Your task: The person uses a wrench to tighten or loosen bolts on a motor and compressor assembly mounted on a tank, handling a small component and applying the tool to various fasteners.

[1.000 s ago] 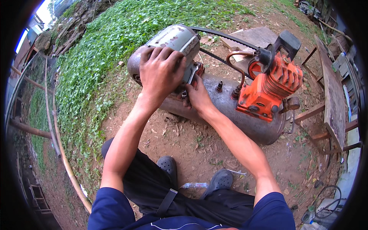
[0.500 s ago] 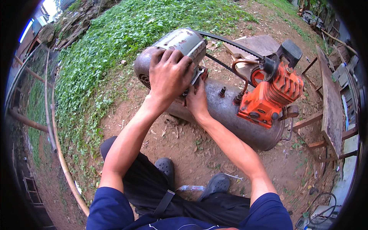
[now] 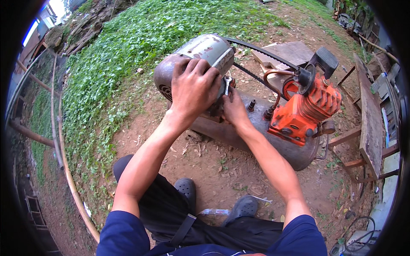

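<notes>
A grey electric motor (image 3: pixel 205 49) with flaking paint sits on the tank (image 3: pixel 294 155) of an air compressor. My left hand (image 3: pixel 194 91) is bent over the motor's near side, knuckles raised, fingertips and thumb hidden. Close to its right, my right hand (image 3: pixel 235 109) is closed at the motor's base, its fingertips on a silver open-end wrench (image 3: pixel 228 81). The wrench's jaw points up; its lower end is hidden. A black belt (image 3: pixel 265 51) runs from the motor to the orange compressor pump (image 3: pixel 301 113) on the right.
Behind the belt, boards (image 3: pixel 290 53) lie on the dirt. A wooden bench (image 3: pixel 369 123) stands at the right, and bamboo poles (image 3: pixel 68 179) run along the left. By my shoes lie a clear plastic piece (image 3: pixel 215 211) and a thin pale rod (image 3: pixel 261 199). Green plants (image 3: pixel 128 51) cover the far ground.
The wrench has swung more upright beside the motor, and my right hand has shifted a little to the right. My left hand stays on the motor. The whole view has shifted slightly.
</notes>
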